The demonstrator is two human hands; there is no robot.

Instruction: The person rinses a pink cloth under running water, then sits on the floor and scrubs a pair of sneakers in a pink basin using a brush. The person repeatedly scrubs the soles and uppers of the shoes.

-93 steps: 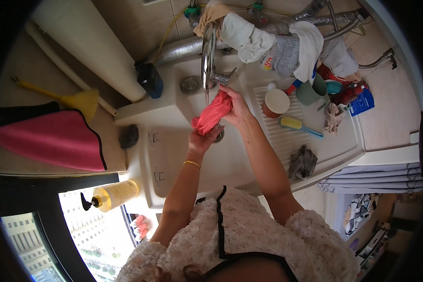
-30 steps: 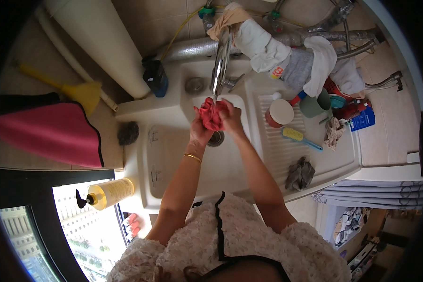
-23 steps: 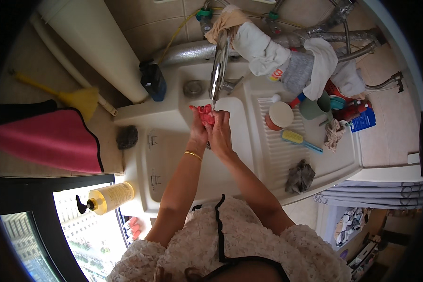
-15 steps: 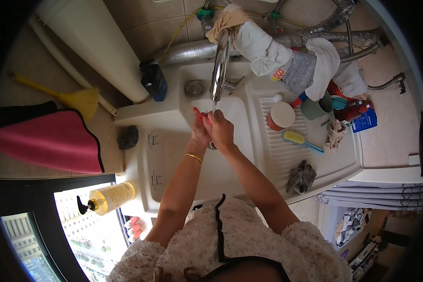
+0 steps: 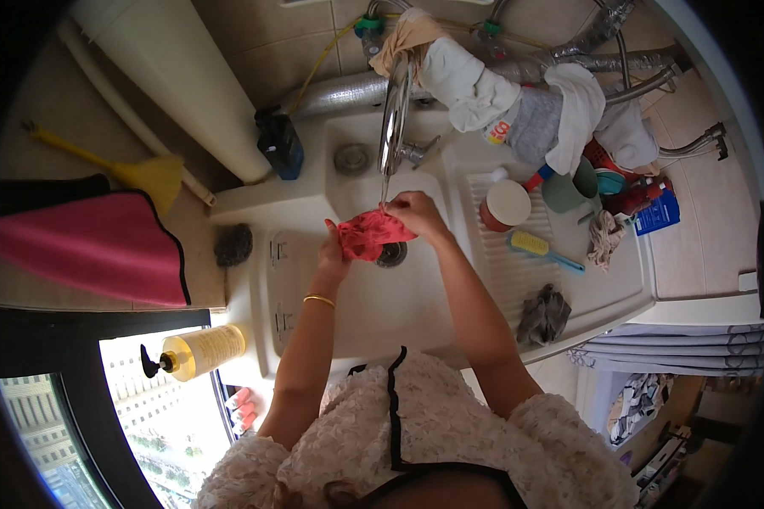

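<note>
A wet-looking red cloth (image 5: pixel 372 235) is spread between my two hands over the sink basin (image 5: pixel 348 314). My left hand (image 5: pixel 334 252) grips its left end, with a gold bangle on that wrist. At the upper right corner of the cloth, my right hand (image 5: pixel 418 214) pinches the fabric with its fingers. Just above, the chrome faucet (image 5: pixel 394 127) lets a thin stream of water down beside my right fingertips. Below the cloth shows part of the metal drain (image 5: pixel 391 254).
On the ribbed board at right are a round white-lidded tub (image 5: pixel 507 206), a yellow and blue brush (image 5: pixel 539 249) and a crumpled dark grey cloth (image 5: pixel 544 316). A yellow pump bottle (image 5: pixel 202 352) stands at left. Behind are a dark blue bottle (image 5: pixel 278 146) and draped white cloths (image 5: pixel 467 85).
My hands were close together under the faucet with the red cloth bunched inside them. They have moved apart and slightly nearer me, stretching the cloth out between them.
</note>
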